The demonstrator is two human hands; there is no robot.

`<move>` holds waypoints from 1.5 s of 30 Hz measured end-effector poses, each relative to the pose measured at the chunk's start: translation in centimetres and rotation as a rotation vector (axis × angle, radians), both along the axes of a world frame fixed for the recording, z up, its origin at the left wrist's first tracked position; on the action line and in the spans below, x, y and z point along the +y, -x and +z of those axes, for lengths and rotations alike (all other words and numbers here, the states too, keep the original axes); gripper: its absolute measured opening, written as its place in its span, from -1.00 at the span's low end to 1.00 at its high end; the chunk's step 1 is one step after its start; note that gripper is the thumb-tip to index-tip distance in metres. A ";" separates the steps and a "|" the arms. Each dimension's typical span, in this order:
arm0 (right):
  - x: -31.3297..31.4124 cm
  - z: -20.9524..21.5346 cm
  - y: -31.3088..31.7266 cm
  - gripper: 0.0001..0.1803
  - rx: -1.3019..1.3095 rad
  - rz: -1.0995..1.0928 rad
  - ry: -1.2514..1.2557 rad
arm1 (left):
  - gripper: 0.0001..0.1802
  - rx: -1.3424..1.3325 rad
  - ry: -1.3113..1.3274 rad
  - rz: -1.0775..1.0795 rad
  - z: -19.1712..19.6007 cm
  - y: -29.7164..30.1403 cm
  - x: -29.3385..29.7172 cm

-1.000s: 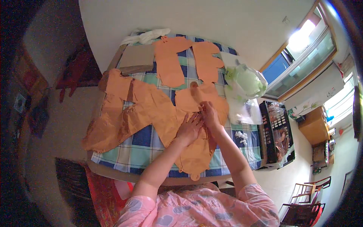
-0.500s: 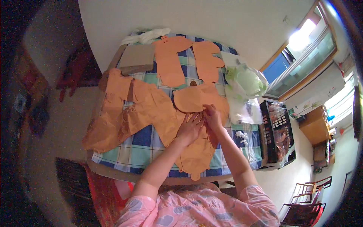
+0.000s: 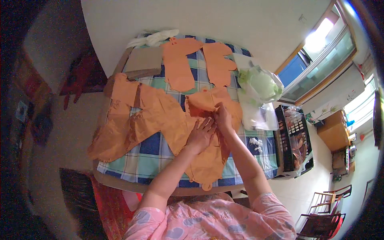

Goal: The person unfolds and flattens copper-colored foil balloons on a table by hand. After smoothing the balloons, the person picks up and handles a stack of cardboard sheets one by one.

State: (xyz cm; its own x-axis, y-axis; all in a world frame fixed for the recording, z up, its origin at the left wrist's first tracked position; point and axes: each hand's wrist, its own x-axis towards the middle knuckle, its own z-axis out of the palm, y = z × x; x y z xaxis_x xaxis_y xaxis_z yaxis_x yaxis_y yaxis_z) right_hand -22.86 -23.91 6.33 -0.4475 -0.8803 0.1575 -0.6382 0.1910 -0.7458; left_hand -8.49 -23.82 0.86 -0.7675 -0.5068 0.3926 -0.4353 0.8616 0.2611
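The person's L hand (image 3: 202, 134) lies palm down on the mid. orange shape (image 3: 207, 162), w/ its fingers spread out, so its grip isn't closed on anything. The R hand (image 3: 224, 120) is just beside it, on the right. Its grip is pinched on the edge of a flap (image 3: 204, 101) of that same shape. The flap stands up a bit, & a dark orange gap shows under it. The mid. orange shape lies flat on the table (image 3: 160, 189), right of the middle. It runs from nr the table's near edge up past both hands. Its near end is round, w/ a small round tab poking out.

A big, crinkly orange shape (image 3: 156, 106) fills the table's left side, out to the left edge. Two more flat orange pcs (image 3: 179, 66) lie side by side nr the far edge. A brown flat box (image 3: 145, 60) is by the far left corner, w/ a white cloth (image 3: 156, 38) behind it.

Nr the right edge there's a green & white bag (image 3: 260, 86), w/ a clear bag (image 3: 262, 118) on its near side. Some small white bits (image 3: 256, 144) are nr the right edge too, closer to the near right corner. A blue, green & white check cloth (image 3: 138, 170) covers the tabletop. A black crate (image 3: 294, 132) is just past the right edge.
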 end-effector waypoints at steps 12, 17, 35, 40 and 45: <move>0.1 -0.6 2.2 -0.63 0.191 0.208 0.073 | -0.50 -0.030 0.055 0.041 -0.2 -0.7 0.1; 0.8 -2.0 1.9 -0.61 0.077 0.281 0.125 | -0.49 0.006 0.029 0.023 -0.2 -0.2 0.1; 0.6 -3.7 3.4 -0.67 0.607 0.467 0.252 | -0.53 -0.023 -0.070 0.006 0.5 -0.3 0.0; 1.0 -2.2 2.6 -0.61 0.342 0.496 0.160 | -0.53 0.038 -0.084 0.026 0.5 -0.5 0.0; 1.3 0.0 0.5 -0.54 -0.254 0.414 -0.035 | -0.52 -0.025 -0.044 0.023 0.1 -0.8 0.0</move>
State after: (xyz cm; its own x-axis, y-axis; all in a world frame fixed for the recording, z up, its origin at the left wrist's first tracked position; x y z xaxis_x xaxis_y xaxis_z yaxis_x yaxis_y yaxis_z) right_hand -23.39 -22.60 6.35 -0.0788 -0.9953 0.0560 -0.4647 -0.0130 -0.8854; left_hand -7.68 -23.84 0.97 -0.7649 -0.5407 0.3500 -0.4616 0.8392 0.2875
